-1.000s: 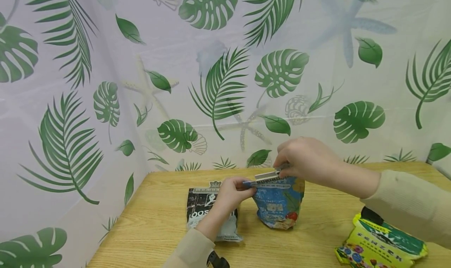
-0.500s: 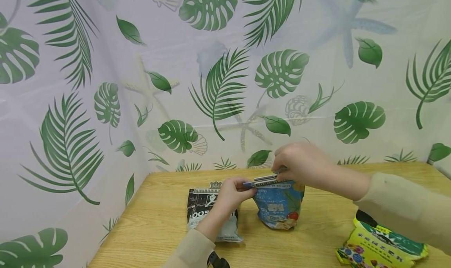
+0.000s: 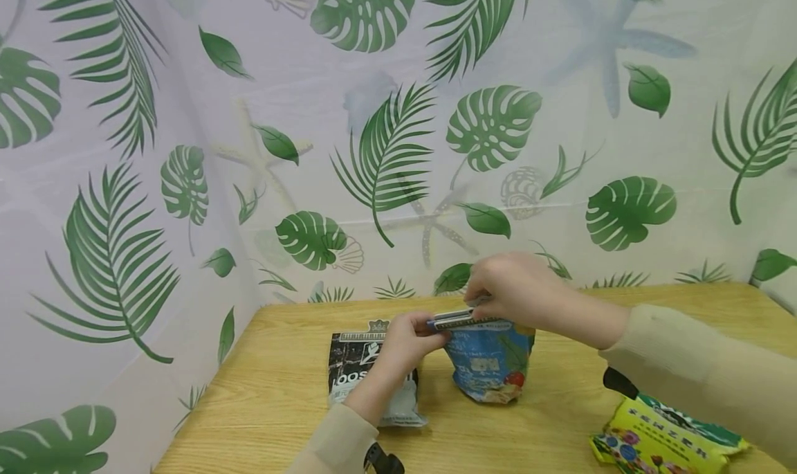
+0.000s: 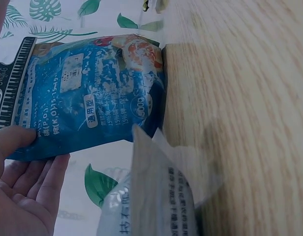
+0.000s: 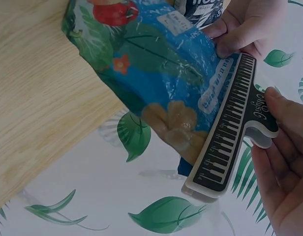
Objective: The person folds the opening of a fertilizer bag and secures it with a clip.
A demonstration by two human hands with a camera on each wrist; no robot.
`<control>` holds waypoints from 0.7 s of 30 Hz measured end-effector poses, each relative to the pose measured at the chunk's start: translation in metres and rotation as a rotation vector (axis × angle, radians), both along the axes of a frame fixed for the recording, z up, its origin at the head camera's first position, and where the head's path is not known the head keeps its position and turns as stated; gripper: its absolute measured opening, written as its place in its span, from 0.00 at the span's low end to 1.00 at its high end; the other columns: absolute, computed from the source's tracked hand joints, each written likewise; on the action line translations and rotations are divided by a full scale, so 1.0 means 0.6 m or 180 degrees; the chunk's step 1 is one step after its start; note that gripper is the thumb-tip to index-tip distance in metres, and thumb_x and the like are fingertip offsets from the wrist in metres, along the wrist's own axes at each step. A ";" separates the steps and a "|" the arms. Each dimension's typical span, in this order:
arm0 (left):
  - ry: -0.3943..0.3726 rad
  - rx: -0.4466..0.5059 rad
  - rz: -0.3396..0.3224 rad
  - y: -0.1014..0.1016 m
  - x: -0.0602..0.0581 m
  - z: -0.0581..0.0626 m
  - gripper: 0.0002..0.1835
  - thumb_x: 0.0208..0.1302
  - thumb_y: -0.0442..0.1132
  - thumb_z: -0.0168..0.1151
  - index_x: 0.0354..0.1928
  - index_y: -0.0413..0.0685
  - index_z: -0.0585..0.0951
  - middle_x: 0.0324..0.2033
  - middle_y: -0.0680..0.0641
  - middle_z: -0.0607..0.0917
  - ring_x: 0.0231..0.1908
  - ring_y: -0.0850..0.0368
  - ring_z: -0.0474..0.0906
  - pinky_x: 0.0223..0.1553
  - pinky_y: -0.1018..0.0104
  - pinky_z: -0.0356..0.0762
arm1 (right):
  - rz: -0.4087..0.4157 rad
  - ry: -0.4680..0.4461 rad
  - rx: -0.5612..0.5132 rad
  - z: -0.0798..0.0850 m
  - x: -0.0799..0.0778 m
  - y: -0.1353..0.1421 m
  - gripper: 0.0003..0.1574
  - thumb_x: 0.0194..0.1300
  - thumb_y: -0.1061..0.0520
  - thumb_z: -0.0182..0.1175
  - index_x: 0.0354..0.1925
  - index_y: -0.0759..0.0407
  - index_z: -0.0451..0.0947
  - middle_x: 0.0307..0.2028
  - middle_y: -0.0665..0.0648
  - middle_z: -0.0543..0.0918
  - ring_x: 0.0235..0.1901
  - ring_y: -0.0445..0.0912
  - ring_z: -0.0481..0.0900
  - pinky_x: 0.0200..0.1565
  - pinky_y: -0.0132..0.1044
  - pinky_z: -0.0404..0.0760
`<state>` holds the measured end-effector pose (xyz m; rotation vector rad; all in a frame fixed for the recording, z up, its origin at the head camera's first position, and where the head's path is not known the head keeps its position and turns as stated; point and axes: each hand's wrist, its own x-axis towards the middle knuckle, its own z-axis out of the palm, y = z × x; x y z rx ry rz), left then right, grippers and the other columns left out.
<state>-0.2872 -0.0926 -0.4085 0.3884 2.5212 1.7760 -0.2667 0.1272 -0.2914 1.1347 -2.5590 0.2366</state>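
A blue printed plastic bag (image 3: 488, 363) stands on the table, its top folded flat. My left hand (image 3: 405, 342) pinches its upper left corner between thumb and fingers; in the left wrist view the thumb lies on the bag's face (image 4: 87, 98). My right hand (image 3: 523, 287) pinches the handle of a piano-keyboard clip (image 5: 225, 132). The right wrist view has the clip's long jaws lying across the bag's top edge, one end close to my left thumb. Behind my left forearm, a black and white bag (image 3: 349, 363) is partly hidden and bears a similar clip (image 3: 355, 335) along its top.
A yellow and green bag (image 3: 666, 439) lies at the right front of the wooden table (image 3: 249, 405), below my right sleeve. Leaf-printed sheeting (image 3: 398, 149) rises behind and along the left side of the table.
My right hand has moved left and slightly down with the clip, which now sits lower along the bag's top. The left hand keeps its pinch on the corner.
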 end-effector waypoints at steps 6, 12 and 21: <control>0.0034 -0.0015 -0.0029 -0.002 0.002 -0.001 0.08 0.68 0.31 0.71 0.46 0.35 0.90 0.43 0.35 0.93 0.46 0.47 0.92 0.48 0.59 0.88 | -0.0108 -0.0270 0.0042 -0.001 -0.004 -0.010 0.05 0.59 0.54 0.80 0.36 0.47 0.93 0.30 0.44 0.86 0.29 0.36 0.83 0.33 0.34 0.84; 0.0040 -0.0054 -0.0006 -0.003 0.001 0.000 0.08 0.68 0.31 0.72 0.46 0.35 0.90 0.43 0.36 0.93 0.46 0.48 0.92 0.48 0.59 0.88 | -0.0082 -0.0395 0.0003 -0.006 -0.010 -0.015 0.06 0.59 0.55 0.80 0.37 0.50 0.94 0.32 0.46 0.88 0.31 0.38 0.85 0.34 0.34 0.86; 0.0069 -0.0068 -0.0039 -0.001 0.003 0.004 0.08 0.69 0.31 0.71 0.47 0.35 0.90 0.43 0.35 0.93 0.45 0.48 0.92 0.47 0.61 0.88 | -0.0076 -0.0459 -0.0105 -0.010 -0.013 -0.013 0.05 0.60 0.56 0.80 0.36 0.51 0.94 0.32 0.46 0.88 0.30 0.37 0.83 0.33 0.34 0.84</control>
